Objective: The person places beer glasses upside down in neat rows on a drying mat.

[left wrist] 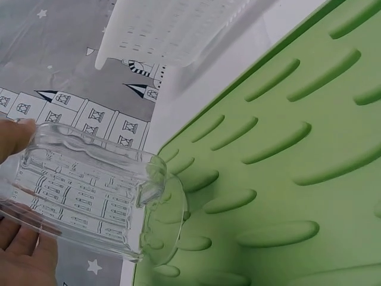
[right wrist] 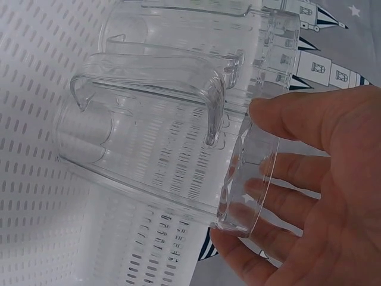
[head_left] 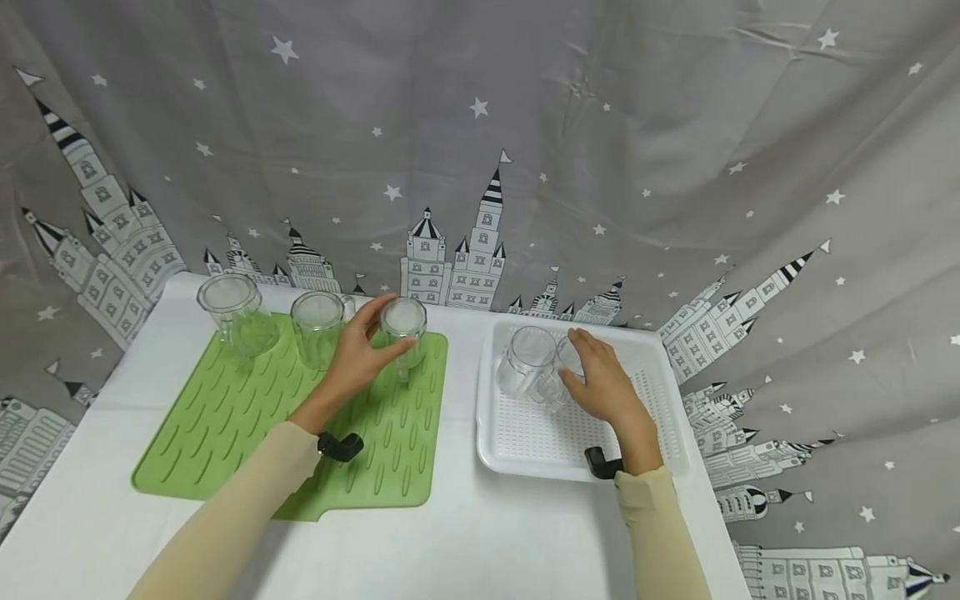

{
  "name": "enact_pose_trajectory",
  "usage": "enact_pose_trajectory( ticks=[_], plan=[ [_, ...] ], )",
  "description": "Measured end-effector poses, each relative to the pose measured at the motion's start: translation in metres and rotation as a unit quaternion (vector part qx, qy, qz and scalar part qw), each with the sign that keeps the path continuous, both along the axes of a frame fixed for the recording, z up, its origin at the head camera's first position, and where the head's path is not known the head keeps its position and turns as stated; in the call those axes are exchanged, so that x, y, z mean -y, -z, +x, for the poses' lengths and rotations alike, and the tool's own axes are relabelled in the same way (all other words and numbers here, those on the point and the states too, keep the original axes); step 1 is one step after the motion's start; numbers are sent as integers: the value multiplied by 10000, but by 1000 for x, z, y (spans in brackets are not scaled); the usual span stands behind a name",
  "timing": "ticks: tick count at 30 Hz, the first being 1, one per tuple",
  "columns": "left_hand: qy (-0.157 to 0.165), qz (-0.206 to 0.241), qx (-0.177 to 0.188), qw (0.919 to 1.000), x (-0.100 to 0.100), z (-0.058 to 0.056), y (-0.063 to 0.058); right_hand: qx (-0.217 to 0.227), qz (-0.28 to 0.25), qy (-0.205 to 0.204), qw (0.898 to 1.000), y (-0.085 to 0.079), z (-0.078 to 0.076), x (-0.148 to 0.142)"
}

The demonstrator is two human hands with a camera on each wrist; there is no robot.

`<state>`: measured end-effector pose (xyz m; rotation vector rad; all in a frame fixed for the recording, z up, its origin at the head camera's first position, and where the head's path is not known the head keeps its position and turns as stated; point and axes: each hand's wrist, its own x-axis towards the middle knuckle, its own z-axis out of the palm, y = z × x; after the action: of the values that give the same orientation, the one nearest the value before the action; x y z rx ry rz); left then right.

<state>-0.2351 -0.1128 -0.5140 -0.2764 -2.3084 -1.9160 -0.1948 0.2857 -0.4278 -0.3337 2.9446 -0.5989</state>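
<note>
On the green drying mat [head_left: 382, 467], a clear glass mug [head_left: 405, 329] stands at the far right corner. My left hand [head_left: 356, 354] holds it, thumb on the near side and fingers behind; in the left wrist view the mug's [left wrist: 89, 196] wide end meets the mat. Over the white basket [head_left: 491, 454], my right hand [head_left: 602, 387] grips the upper end of another glass mug [head_left: 567, 354]. The right wrist view shows thumb and fingers around that mug's thick faceted base [right wrist: 253, 173], its handle turned toward the camera. Beside it in the basket is a second glass mug [head_left: 525, 358].
Two more glass mugs stand along the mat's back edge, one at the left corner [head_left: 240, 317] and one near the middle [head_left: 317, 329], close to my left hand. Behind the white table [head_left: 480, 533] hangs a grey curtain [head_left: 600, 125] printed with castles and stars.
</note>
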Motion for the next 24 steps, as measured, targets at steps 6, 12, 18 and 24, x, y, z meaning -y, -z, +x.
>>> enact_pose_trajectory(
  ticks=[6, 12, 18, 24],
  plan=[
    [41, -183, 163, 9997, 0, -2, -2, -24, 56, 8, 10000, 0, 0, 2],
    [49, -215, 304, 9993, 1, 0, -5, -9, 45, 50, 10000, -1, 0, 3],
    [42, -127, 277, 9995, 4, 5, -3, 3, 38, 40, 10000, -2, 2, 4],
    [-51, -166, 269, 9995, 13, 24, 1, -32, 45, 40, 10000, -4, 3, 4]
  ],
)
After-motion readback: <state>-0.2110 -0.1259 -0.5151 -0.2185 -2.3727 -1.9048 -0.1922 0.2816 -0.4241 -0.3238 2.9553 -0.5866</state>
